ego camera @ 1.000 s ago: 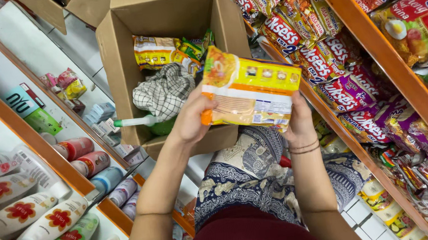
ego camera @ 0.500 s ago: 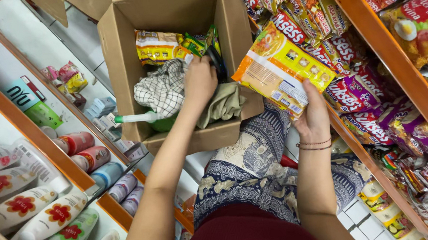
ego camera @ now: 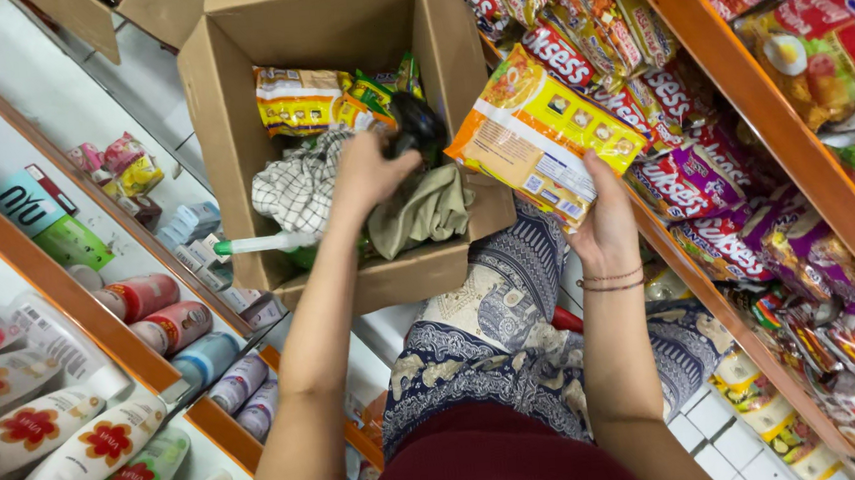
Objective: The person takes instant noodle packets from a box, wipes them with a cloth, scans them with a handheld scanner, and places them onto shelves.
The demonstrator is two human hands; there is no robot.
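Note:
My right hand (ego camera: 605, 220) grips a yellow and orange multi-pack of noodles (ego camera: 538, 134) by its lower end, held tilted beside the open cardboard box (ego camera: 231, 153). My left hand (ego camera: 370, 171) reaches down inside the box and closes around a dark object (ego camera: 418, 126) lying above an olive cloth (ego camera: 423, 210). More yellow noodle packs (ego camera: 305, 98) and a checked cloth (ego camera: 295, 184) lie in the box. A white and green handle (ego camera: 265, 243) sticks out near the box's lower left.
Shelves of snack and noodle packets (ego camera: 704, 181) with an orange edge run along the right. On the left, orange-edged shelves hold bottles (ego camera: 71, 445) and tubes (ego camera: 163, 324). The box rests against my patterned trousers (ego camera: 514, 334) in the narrow aisle.
My left hand let go of the noodle pack and went down into the box onto the dark object. My right hand carried the pack rightward, toward the shelf.

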